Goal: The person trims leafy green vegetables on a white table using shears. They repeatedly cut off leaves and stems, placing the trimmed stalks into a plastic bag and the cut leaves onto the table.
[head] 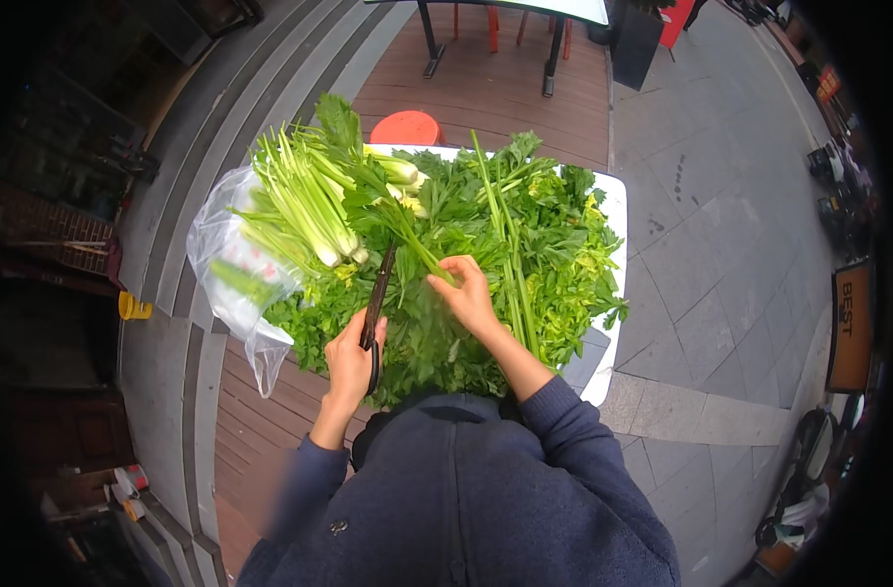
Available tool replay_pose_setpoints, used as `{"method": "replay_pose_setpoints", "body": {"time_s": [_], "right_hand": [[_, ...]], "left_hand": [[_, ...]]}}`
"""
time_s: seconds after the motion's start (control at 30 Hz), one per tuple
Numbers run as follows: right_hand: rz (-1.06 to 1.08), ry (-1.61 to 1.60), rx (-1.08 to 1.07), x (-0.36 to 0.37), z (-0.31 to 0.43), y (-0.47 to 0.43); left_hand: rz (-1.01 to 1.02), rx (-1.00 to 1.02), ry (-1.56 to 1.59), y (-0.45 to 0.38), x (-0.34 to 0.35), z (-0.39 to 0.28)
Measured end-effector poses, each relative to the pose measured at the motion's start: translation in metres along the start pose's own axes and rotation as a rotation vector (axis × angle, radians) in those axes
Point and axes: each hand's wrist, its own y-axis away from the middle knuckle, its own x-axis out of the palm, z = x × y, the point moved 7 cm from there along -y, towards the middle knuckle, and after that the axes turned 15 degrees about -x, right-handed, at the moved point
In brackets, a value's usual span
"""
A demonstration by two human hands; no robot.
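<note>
My left hand [352, 358] grips a pair of black-handled scissors [379, 297], its dark blades pointing away from me and looking closed. Between the fingers and thumb of my right hand [465, 290] is a leafy celery stalk [415, 238], its foliage reaching up and left beyond the scissor tips. A thick pile of celery leaves [564, 242] spreads beneath both hands. Trimmed celery bunches [307, 198] lie at the left, with pale root ends towards me. Several long bare stalks [507, 242] rest on the leaves right of my right hand.
The white table [617, 220] shows at its right rim. A clear plastic bag [223, 220] hangs over its left side, with celery in it. Behind stands a red stool [407, 128]. Grey steps [219, 125] run along the left; another table [490, 6] is at the far end.
</note>
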Motion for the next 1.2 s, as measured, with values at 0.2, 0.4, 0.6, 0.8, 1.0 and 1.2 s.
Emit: {"method": "replay_pose_setpoints", "body": {"time_s": [0.2,0.4,0.6,0.8,1.0,1.2], "right_hand": [[-0.026,-0.141,0.048,0.001,-0.027,0.005],[0.017,-0.227,0.104,0.002,-0.023,0.007],[0.048,-0.192,0.036,-0.001,-0.005,0.006],[0.175,-0.056,0.034,0.0,0.028,-0.01],[0.127,-0.041,-0.237,0.02,0.072,-0.053],[0.121,-0.328,-0.08,0.041,0.079,-0.088]], "left_hand": [[0.251,-0.184,-0.028,0.008,0.026,0.034],[0.26,-0.181,-0.049,-0.004,0.034,0.023],[0.309,-0.235,-0.026,-0.026,0.037,0.022],[0.319,-0.427,0.286,-0.027,0.021,0.031],[0.235,-0.289,0.14,-0.029,0.003,0.033],[0.208,-0.271,0.03,-0.028,-0.017,0.017]]}}
